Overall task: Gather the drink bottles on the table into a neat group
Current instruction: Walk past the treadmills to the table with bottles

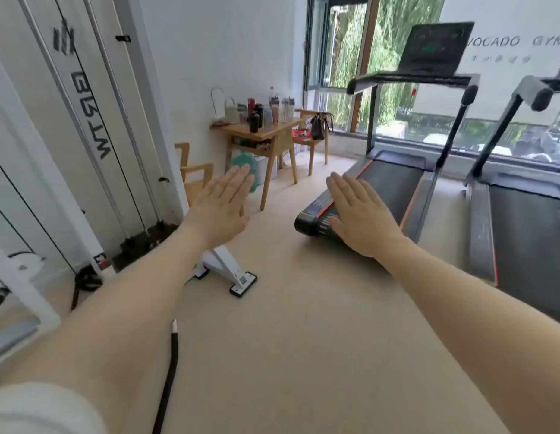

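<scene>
bottles [267,109] crowd the far wooden table [274,128], well beyond both flat, empty hands: left [220,205], right [360,214].

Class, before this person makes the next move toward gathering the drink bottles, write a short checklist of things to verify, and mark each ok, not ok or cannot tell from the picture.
1. Left hand free: ok, open and flat, holding nothing.
2. Right hand free: ok, open and flat, holding nothing.
3. Bottles within reach: not ok, they stand on the wooden table across the room.
4. Floor path to the table: ok, though a white equipment foot and the treadmill flank it.
5. Bottles already grouped: cannot tell, too far and small.
6. Bottle caps closed: cannot tell.
</scene>
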`<state>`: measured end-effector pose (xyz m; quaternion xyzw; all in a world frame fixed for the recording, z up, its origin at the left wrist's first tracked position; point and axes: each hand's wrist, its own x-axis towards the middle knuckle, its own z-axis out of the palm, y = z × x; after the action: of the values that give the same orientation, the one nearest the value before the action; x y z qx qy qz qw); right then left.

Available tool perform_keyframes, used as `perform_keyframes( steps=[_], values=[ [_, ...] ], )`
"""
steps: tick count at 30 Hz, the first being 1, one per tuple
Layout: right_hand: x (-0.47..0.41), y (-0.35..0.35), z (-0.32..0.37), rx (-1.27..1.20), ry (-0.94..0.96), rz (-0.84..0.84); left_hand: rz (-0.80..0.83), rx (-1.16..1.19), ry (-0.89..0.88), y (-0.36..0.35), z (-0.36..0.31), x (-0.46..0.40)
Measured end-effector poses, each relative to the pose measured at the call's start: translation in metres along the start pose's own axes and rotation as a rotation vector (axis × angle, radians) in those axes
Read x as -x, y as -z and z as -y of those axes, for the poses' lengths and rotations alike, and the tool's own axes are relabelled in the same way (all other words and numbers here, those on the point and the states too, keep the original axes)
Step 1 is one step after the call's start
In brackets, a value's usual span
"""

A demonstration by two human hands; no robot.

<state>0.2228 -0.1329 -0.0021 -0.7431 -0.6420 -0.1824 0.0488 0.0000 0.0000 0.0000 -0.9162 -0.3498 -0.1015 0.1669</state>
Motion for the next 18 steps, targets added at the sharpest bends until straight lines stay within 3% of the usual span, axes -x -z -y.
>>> perform_keyframes(
  steps=[8,13,18],
  values=[
    [0.084,-0.128,0.016,-0.138,-0.037,0.355,0.240,0.119,-0.078,-0.118,-0.054,0.058],
    [0.073,-0.169,0.024,-0.250,-0.061,0.560,0.337,0.185,0.075,-0.163,-0.056,0.063],
    [0.025,-0.208,0.027,-0.225,0.007,0.590,0.386,0.243,0.153,-0.209,-0.037,0.031]
  ],
)
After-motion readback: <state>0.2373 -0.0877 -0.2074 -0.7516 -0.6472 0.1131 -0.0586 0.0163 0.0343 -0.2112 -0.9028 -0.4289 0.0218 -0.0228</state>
